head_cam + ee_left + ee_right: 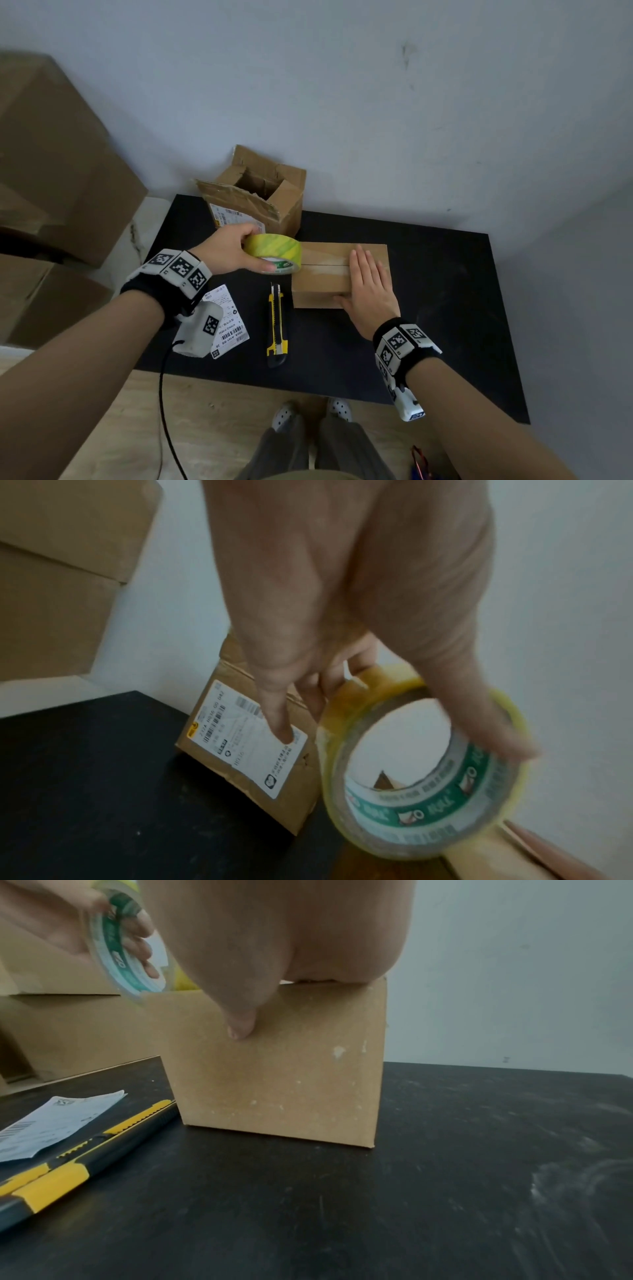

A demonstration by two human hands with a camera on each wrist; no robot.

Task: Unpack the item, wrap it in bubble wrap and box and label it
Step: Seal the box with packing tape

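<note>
A small closed cardboard box (322,270) (281,1069) stands mid-table, a strip of clear tape running along its top seam. My right hand (368,287) lies flat on the box's top, fingers straight, thumb (241,1026) down the near side. My left hand (236,248) (342,615) grips a yellow-green roll of tape (273,253) (421,767) (126,950) at the box's left edge, fingers through the core. A loose shipping label (226,318) (51,1123) lies on the table below my left wrist.
A yellow and black utility knife (276,322) (82,1156) lies left of the box. An opened, torn carton (257,195) (253,745) with a label stands at the back of the black table (445,308). Large cartons (51,171) are stacked at left; a wall is behind.
</note>
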